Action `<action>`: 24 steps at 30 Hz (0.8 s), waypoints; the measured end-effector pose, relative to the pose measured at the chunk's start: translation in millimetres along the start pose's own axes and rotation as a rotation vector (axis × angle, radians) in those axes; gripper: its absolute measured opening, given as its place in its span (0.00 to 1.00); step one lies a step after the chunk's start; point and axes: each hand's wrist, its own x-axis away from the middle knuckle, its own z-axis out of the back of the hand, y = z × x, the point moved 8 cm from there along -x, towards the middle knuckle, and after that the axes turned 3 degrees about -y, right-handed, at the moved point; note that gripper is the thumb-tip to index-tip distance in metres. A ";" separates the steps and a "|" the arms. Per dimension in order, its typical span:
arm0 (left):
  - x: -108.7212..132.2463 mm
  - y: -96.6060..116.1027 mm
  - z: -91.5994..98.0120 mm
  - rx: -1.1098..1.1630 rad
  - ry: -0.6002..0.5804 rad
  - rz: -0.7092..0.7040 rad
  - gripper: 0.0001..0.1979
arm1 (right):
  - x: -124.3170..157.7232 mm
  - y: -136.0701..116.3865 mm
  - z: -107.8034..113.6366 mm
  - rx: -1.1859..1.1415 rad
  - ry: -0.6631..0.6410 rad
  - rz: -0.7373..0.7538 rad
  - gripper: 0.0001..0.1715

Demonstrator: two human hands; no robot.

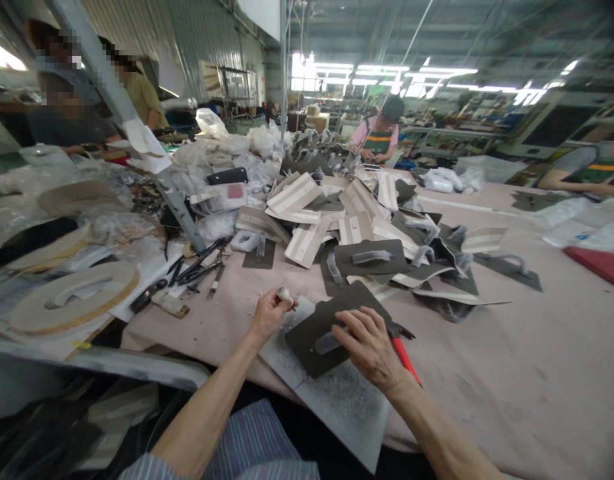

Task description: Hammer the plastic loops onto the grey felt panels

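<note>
A small tool with a white, rounded handle (284, 294) is gripped in my left hand (268, 317); a short dark tip shows beneath it, but its exact kind is unclear. A dark grey-green flat panel (307, 333) lies in front of me, with a plastic-wrapped handle (327, 343) on top. Over the panel's right part is my right hand (369, 347), fingers apart and slightly bent, close to that handle; whether they touch the panel I cannot tell. Under the panel sits a speckled grey board (347, 413). Red-handled pliers (405, 357) lie just beyond my right hand.
A heap of similar panels (307, 243), some beige side up, covers the table's middle. Scissors and hand tools (199, 270) lie left, near a tape roll (74, 293) and a metal post (179, 207). Several people work around; a red item (599, 263) lies far right.
</note>
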 end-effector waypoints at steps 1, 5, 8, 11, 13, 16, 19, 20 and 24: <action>6.7 1.0 -0.8 0.010 0.001 0.009 0.10 | -3.8 -5.2 -2.2 -0.018 0.030 0.042 0.26; 49.6 -1.4 -22.6 -0.219 -0.100 0.022 0.06 | -21.9 -12.6 -27.9 -0.047 -0.004 0.055 0.25; 86.2 -7.4 -19.1 -0.582 0.052 0.002 0.09 | -24.5 -7.8 -58.8 -0.075 -0.190 -0.050 0.29; 103.2 -12.8 -6.3 -0.703 0.166 0.035 0.07 | -12.3 -17.0 -82.9 -0.138 -0.331 -0.063 0.34; 98.8 -10.3 6.5 -0.655 0.251 0.061 0.04 | -3.2 -28.3 -91.6 -0.127 -0.357 -0.064 0.34; 73.6 -1.4 10.4 -0.470 0.275 0.031 0.03 | 3.2 -40.2 -96.8 -0.032 -0.336 -0.172 0.33; 43.7 -2.7 -12.9 -0.241 0.126 -0.016 0.05 | 1.8 -51.9 -98.3 0.040 -0.332 -0.286 0.33; 36.2 -6.7 -22.6 -0.184 0.073 -0.022 0.05 | 0.8 -56.1 -97.9 0.047 -0.329 -0.308 0.33; 21.8 -31.6 -47.1 -0.093 -0.058 -0.015 0.05 | 6.0 -66.1 -90.6 -0.012 -0.286 -0.372 0.40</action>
